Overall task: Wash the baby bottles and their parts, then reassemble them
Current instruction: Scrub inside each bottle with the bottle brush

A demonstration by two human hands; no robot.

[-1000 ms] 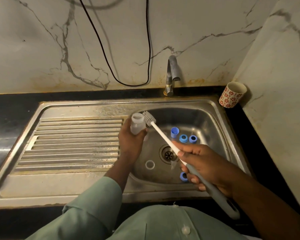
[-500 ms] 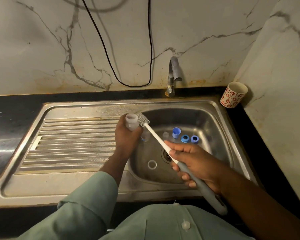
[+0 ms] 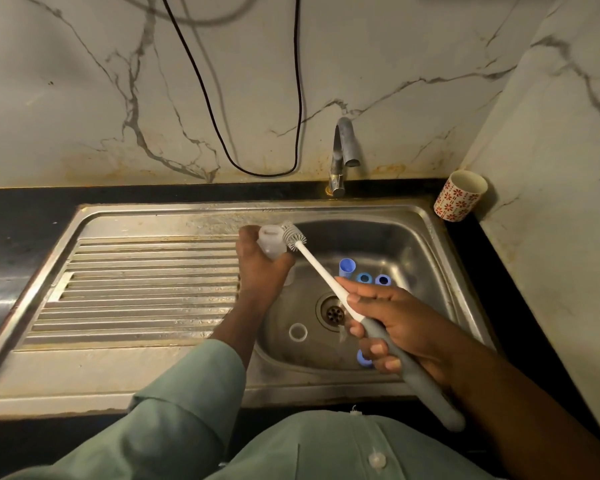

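Brush [image 3: 329,271] head shifted against bottle [image 3: 271,243] in left hand [image 3: 260,268], right hand [image 3: 395,327] clutching handle, blue ring [image 3: 363,359] half hidden.

Left hand [image 3: 257,268] round bottle [image 3: 270,242] — brush [image 3: 293,236] against it, right hand [image 3: 392,323] on handle.

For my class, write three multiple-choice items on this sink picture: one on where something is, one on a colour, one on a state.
1. Where is the patterned cup?
A. in the basin
B. on the counter by the right wall
C. on the drainboard

2. What colour is the brush handle?
A. grey
B. red
C. yellow

3. What is the left hand doing?
A. resting flat
B. turning the tap
C. gripping a small bottle

Answers:
1 B, it stands in the corner beside the sink.
2 A, grey below a white stem, in the right hand.
3 C, fingers wrap it.
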